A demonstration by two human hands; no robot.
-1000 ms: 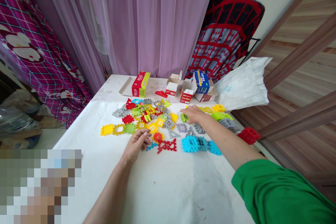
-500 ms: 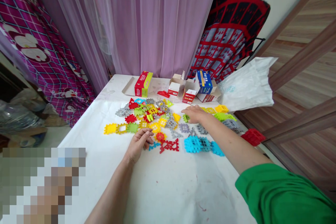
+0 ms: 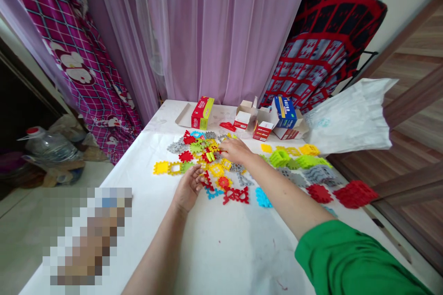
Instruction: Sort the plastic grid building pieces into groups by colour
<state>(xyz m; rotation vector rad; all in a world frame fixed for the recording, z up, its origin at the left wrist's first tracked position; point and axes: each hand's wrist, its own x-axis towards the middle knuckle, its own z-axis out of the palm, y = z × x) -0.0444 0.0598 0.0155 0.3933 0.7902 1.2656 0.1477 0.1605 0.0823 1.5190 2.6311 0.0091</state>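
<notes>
My right hand [image 3: 236, 151] reaches over the far side of a pile of plastic interlocking building pieces, fingers stretched towards the grey and yellow ones. Its palm and forearm hide part of the pile. My left hand [image 3: 188, 188] hovers at the pile's near left, loosely curled with fingers apart, and nothing shows in it. Close to it lie a green square piece [image 3: 187, 167], a yellow window piece [image 3: 217, 170], a red flower-like piece [image 3: 224, 182] and red cross-shaped pieces [image 3: 236, 195]. A yellow square piece [image 3: 161, 168] lies farther left.
On the right stand groups sorted by colour: red pieces [image 3: 356, 194], grey pieces [image 3: 321, 174], green pieces [image 3: 279, 158], yellow pieces [image 3: 309, 149] and blue pieces [image 3: 263, 197]. Opened cartons [image 3: 202, 113] line the back edge, beside a white bag [image 3: 349, 117].
My right hand has moved left, from the sorted groups back over the pile, and no longer has a green piece at its fingers. My left hand stays near the pile; the view has shifted.
</notes>
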